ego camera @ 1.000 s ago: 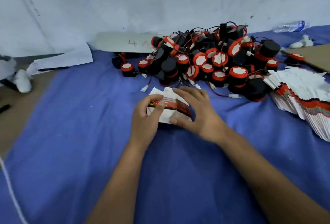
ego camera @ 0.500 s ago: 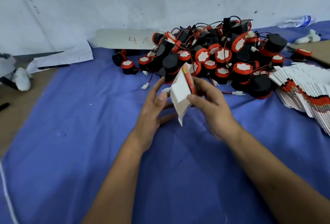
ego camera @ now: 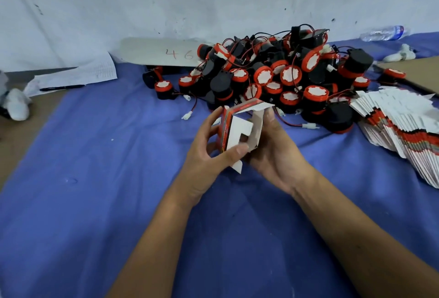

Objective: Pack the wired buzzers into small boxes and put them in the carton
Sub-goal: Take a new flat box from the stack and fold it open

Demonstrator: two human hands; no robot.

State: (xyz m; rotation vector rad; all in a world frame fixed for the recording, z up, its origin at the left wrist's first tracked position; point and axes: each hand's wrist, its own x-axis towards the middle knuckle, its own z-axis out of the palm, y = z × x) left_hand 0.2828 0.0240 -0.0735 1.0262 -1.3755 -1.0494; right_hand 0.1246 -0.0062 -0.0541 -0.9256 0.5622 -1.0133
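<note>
A small white and red box (ego camera: 240, 131) is held above the blue cloth (ego camera: 95, 190), partly unfolded, with its white flaps sticking out toward me. My left hand (ego camera: 209, 155) grips its left side, thumb on a flap. My right hand (ego camera: 273, 150) holds its right side, with fingers behind the box. Behind them lies a heap of black and red wired buzzers (ego camera: 273, 76). A fanned stack of flat boxes (ego camera: 401, 126) lies at the right. No buzzer is in the box as far as I can see.
A cardboard strip marked 46 (ego camera: 161, 53) leans on the white wall. Paper with a pen (ego camera: 71, 76) lies at the left, and a white glove (ego camera: 16, 105) beyond it. A plastic bottle (ego camera: 382, 32) and brown cardboard (ego camera: 413, 72) are at the back right.
The flat box has been lifted off the cloth, turned on edge and then opened out into a sleeve between both hands. Its flaps now stand out.
</note>
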